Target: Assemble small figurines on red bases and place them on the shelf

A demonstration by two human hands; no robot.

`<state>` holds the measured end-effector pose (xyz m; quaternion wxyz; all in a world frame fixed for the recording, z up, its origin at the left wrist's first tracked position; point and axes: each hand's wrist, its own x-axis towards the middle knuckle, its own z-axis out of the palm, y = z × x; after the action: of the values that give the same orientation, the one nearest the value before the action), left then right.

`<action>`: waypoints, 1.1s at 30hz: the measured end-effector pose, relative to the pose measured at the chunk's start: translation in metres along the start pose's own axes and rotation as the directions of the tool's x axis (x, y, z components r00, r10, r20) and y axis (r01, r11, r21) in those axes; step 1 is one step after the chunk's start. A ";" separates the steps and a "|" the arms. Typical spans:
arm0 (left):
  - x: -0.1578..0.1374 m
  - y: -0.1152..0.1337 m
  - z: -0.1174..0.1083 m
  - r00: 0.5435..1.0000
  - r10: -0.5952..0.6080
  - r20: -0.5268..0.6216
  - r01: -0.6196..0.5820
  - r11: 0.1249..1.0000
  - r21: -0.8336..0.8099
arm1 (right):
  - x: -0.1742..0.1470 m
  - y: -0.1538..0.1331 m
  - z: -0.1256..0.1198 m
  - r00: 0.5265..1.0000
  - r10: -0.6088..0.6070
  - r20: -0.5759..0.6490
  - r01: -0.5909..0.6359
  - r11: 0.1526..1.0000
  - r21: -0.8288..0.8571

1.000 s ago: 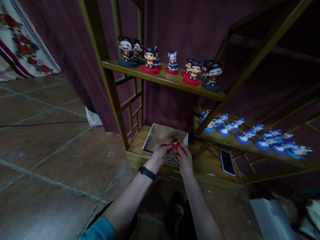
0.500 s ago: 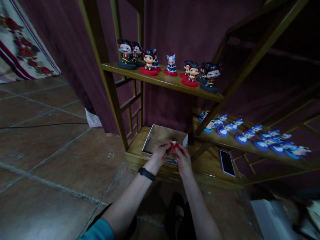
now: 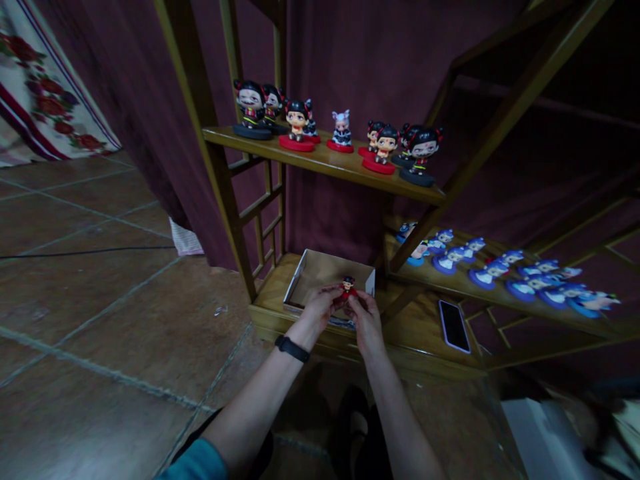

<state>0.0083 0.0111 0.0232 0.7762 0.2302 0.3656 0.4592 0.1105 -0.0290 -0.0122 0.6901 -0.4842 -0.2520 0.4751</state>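
Observation:
Between my two hands, over the front of an open cardboard box (image 3: 320, 263), is a small figurine (image 3: 349, 285) with black hair buns and red about its body and base. My left hand (image 3: 321, 305), with a black band on the wrist, pinches it from the left. From the right, my right hand (image 3: 365, 312) grips it with closed fingers. The figurine stands upright, facing me; its lower part is partly covered by my fingers. The box rests on the low board of a wooden shelf unit.
Several figurines on black or red bases line the upper shelf (image 3: 320, 157). On the right shelf stand several blue-and-white figurines (image 3: 490, 272). A phone (image 3: 454, 326) lies on the low board. A white box (image 3: 545, 437) is at the lower right, and a dark curtain (image 3: 145, 133) hangs left.
Both hands stay almost in place around the figurine, which appears slightly tilted or turned compared with before. The shelves and the other figurines have not moved.

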 end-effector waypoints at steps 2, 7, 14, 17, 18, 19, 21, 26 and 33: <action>-0.001 0.000 0.000 1.000 0.001 0.002 -0.001 1.000 -0.002 | 0.000 0.000 -0.001 1.000 0.001 0.004 -0.001 1.000 0.002; 0.000 -0.001 0.001 1.000 0.012 -0.016 -0.012 1.000 -0.003 | 0.003 0.004 -0.003 1.000 0.000 0.010 0.000 1.000 -0.019; 0.002 -0.003 -0.001 0.999 0.036 -0.012 -0.035 0.997 0.063 | 0.005 0.005 -0.003 0.999 0.036 0.013 -0.035 0.999 -0.037; 0.003 -0.004 -0.002 0.999 0.043 -0.021 -0.041 0.996 0.083 | 0.004 0.004 -0.003 0.999 0.035 0.011 -0.034 0.998 -0.052; 0.003 -0.004 -0.002 0.999 0.046 -0.023 -0.043 0.995 0.088 | 0.004 0.004 -0.003 0.999 0.030 0.010 -0.030 0.998 -0.059; 0.004 -0.004 -0.003 0.999 0.047 -0.026 -0.045 0.995 0.091 | 0.005 0.005 -0.003 1.000 0.026 0.010 -0.026 0.997 -0.067; 0.004 -0.005 -0.003 0.998 0.052 -0.030 -0.049 0.994 0.097 | 0.005 0.005 -0.004 1.000 0.022 0.006 -0.022 0.996 -0.081; 0.004 -0.005 -0.002 0.997 0.079 -0.019 -0.077 0.991 0.111 | 0.005 0.005 -0.004 0.999 0.031 0.008 -0.030 0.995 -0.097; 0.000 -0.005 0.002 0.992 0.124 0.000 -0.123 0.982 0.143 | 0.004 0.004 -0.001 0.999 0.027 0.017 -0.025 0.995 -0.101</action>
<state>0.0123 0.0089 0.0211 0.7260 0.3053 0.3861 0.4801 0.1117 -0.0255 -0.0164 0.6561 -0.5175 -0.2755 0.4751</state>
